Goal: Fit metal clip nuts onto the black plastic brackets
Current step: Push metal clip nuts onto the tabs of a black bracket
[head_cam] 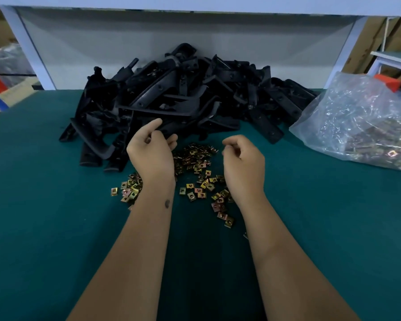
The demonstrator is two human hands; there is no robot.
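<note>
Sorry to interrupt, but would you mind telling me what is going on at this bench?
A person is fitting clip nuts onto black brackets, which lie heaped at the back of the green table. The nuts are scattered in front of the heap, with more in a plastic bag to the right. The left hand reaches toward the heap; the right hand hovers with fingers curled. Whether either holds anything is unclear.
</note>
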